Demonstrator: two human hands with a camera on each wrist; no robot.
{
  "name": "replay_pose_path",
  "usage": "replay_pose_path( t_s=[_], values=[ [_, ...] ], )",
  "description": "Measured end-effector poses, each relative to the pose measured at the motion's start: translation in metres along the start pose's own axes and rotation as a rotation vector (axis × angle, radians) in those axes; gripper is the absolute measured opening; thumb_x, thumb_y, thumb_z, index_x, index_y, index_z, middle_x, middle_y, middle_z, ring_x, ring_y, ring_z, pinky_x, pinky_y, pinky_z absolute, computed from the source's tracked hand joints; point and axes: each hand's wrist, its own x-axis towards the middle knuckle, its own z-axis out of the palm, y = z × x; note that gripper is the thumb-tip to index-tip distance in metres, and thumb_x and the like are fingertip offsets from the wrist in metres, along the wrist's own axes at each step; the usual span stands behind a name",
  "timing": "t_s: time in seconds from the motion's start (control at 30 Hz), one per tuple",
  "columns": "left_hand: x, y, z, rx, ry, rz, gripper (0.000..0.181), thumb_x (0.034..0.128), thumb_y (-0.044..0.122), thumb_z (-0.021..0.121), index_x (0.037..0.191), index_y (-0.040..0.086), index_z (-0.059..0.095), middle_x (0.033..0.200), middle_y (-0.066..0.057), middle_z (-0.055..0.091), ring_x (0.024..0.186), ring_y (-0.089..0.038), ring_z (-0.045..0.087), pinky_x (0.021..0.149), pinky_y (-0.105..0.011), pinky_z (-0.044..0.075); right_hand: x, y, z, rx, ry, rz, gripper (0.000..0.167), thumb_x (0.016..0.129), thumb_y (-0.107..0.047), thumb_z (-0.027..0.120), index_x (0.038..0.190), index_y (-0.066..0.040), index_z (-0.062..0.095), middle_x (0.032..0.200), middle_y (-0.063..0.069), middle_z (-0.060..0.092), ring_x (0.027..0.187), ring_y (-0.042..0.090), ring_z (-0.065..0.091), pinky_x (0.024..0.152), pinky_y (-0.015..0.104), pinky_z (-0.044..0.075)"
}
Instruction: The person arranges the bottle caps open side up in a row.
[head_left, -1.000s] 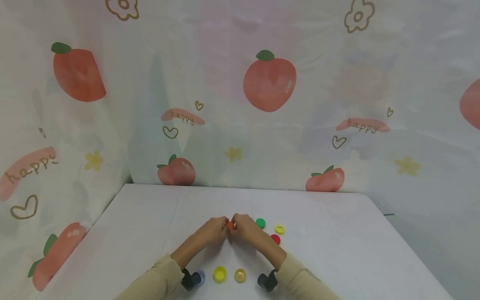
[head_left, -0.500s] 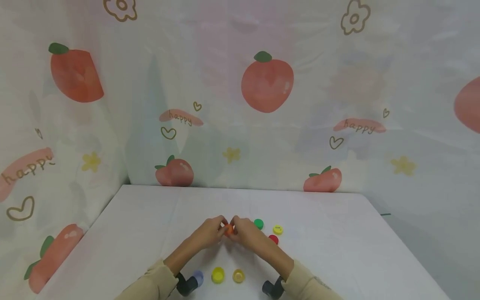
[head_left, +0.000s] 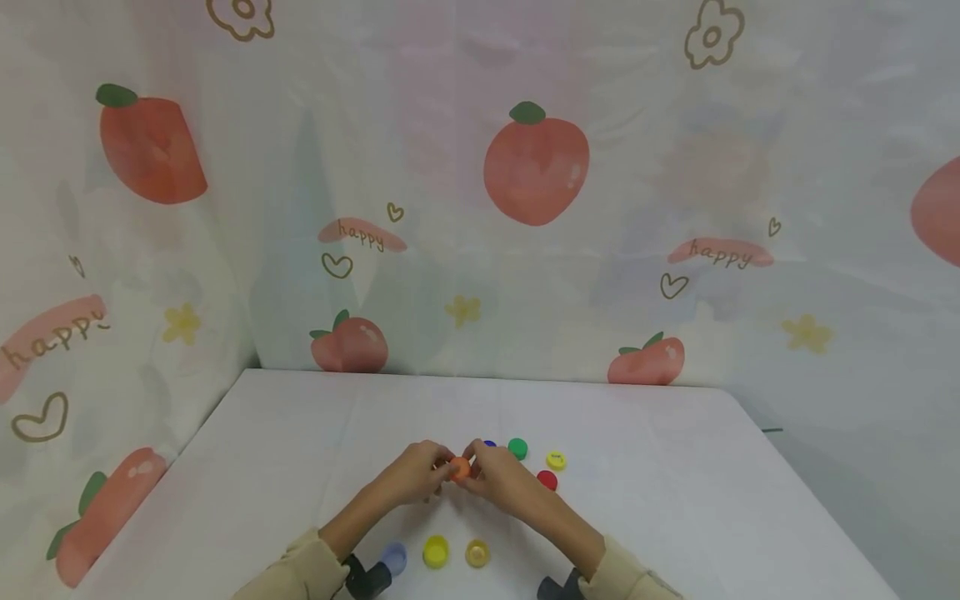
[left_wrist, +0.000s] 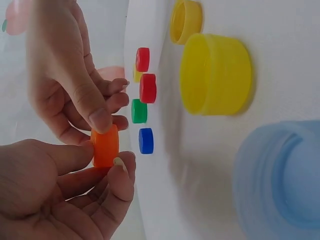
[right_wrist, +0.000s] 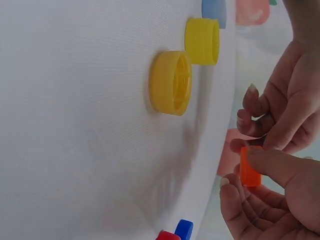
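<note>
An orange bottle cap (head_left: 461,468) is held up above the white table, between the fingertips of both hands. My left hand (head_left: 411,477) pinches it from the left with thumb and fingers. From the other side my right hand (head_left: 504,480) pinches it too, its thumb (left_wrist: 100,119) against the cap's edge in the left wrist view. The right wrist view shows the same orange cap (right_wrist: 250,167) edge-on. Behind the right hand lie a blue cap (left_wrist: 146,141), a green cap (head_left: 517,449), a small yellow cap (head_left: 556,460) and red caps (left_wrist: 148,88).
Nearer to me on the white table (head_left: 637,475) stand a light blue cap (head_left: 394,557), a bright yellow cap (head_left: 436,552) and a darker yellow cap (head_left: 477,553), hollow sides showing. A printed cloth (head_left: 435,167) hangs along the table's back and left.
Both hands have drawn slightly toward me with the orange cap, which now shows more of itself. The blue cap has come into view behind the right hand.
</note>
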Motion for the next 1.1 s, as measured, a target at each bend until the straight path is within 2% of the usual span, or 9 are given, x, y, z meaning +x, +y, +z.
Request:
replay_pose_path(
  t_s=[0.23, 0.43, 0.7, 0.9, 1.1],
  values=[
    [-0.005, 0.0, -0.001, -0.025, 0.002, 0.049, 0.024, 0.0935, 0.011, 0.058, 0.111, -0.005, 0.062, 0.075, -0.007, 0.06, 0.059, -0.019, 0.058, 0.047, -0.024, 0.049, -0.003, 0.001, -0.004, 0.065, -0.019, -0.001, 0.03, 0.084, -0.017, 0.072, 0.106, -0.005, 0.055, 0.082, -0.001, 0.063, 0.065, 0.009, 0.055, 0.056, 0.019, 0.048],
    [-0.006, 0.0, -0.002, -0.035, 0.01, 0.095, 0.02, 0.0917, 0.01, 0.061, 0.107, -0.004, 0.062, 0.082, -0.007, 0.062, 0.059, -0.015, 0.057, 0.048, -0.023, 0.049, -0.006, 0.002, -0.008, 0.099, -0.012, -0.015, 0.025, 0.088, -0.017, 0.067, 0.108, -0.004, 0.058, 0.087, 0.002, 0.065, 0.071, 0.01, 0.058, 0.06, 0.019, 0.05],
    [-0.009, 0.004, -0.001, -0.06, 0.002, 0.109, 0.016, 0.0902, 0.008, 0.063, 0.105, 0.001, 0.061, 0.082, -0.001, 0.06, 0.062, -0.015, 0.059, 0.048, -0.023, 0.05, -0.012, 0.006, -0.013, 0.197, -0.038, -0.018, 0.019, 0.09, -0.011, 0.064, 0.106, -0.002, 0.062, 0.085, 0.003, 0.064, 0.066, 0.012, 0.058, 0.059, 0.022, 0.051],
    [-0.009, 0.006, 0.002, -0.083, -0.025, 0.119, 0.016, 0.0922, 0.013, 0.061, 0.105, 0.004, 0.059, 0.086, -0.005, 0.063, 0.066, -0.018, 0.061, 0.051, -0.025, 0.051, -0.019, 0.012, -0.018, 0.231, -0.036, -0.032, 0.017, 0.089, -0.01, 0.065, 0.104, -0.002, 0.059, 0.086, 0.009, 0.066, 0.068, 0.016, 0.061, 0.058, 0.023, 0.051],
    [-0.011, 0.01, 0.006, -0.116, -0.056, 0.122, 0.013, 0.0949, 0.019, 0.058, 0.098, 0.006, 0.06, 0.084, -0.008, 0.064, 0.066, -0.018, 0.061, 0.053, -0.026, 0.052, -0.027, 0.018, -0.019, 0.221, -0.053, -0.007, 0.016, 0.087, -0.009, 0.067, 0.101, -0.007, 0.06, 0.086, 0.001, 0.066, 0.069, 0.011, 0.06, 0.06, 0.022, 0.051]
  ],
)
